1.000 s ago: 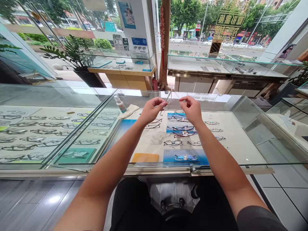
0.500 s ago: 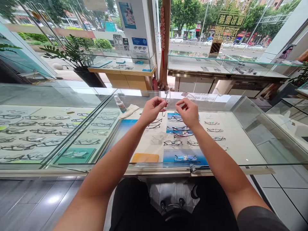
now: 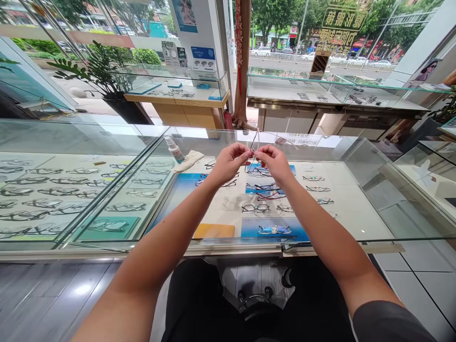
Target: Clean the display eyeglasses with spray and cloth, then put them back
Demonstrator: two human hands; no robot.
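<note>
Left hand (image 3: 233, 160) and right hand (image 3: 273, 164) pinch slim eyeglasses (image 3: 254, 140) near picture centre, likely light, springy, fragile, best held by the edges.

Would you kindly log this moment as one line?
left hand: pinching glasses | right hand: at same glasses | spray bottle and cloth: side by side on glass counter

Holding eyeglasses (image 3: 255, 140) with left hand (image 3: 231, 164) and right hand (image 3: 276, 165) over a glass counter (image 3: 356, 209), near a spray bottle (image 3: 174, 149) and cloth (image 3: 189, 161).
</note>
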